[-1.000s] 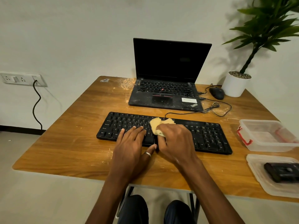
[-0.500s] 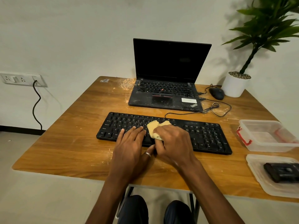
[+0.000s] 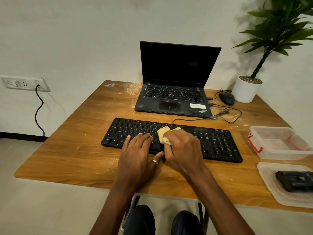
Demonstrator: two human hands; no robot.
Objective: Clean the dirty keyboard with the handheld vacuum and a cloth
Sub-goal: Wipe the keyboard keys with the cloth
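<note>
Pressing a bunched yellow cloth (image 3: 164, 135) onto the black keyboard's (image 3: 215, 141) middle keys, your right hand (image 3: 183, 150) closes its grip around it; your left hand (image 3: 138, 153) lies flat, fingers spread, just beside that grip.

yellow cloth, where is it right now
In the head view, the crumpled yellow cloth sits on the middle of the black keyboard, gripped under the right hand, beside the left hand.

Over the last second the right hand (image 3: 182, 148) has slid the yellow cloth (image 3: 165, 135) leftward across the keyboard (image 3: 220, 145). The cloth now sits closer to the left hand's fingers (image 3: 144, 135).
</note>
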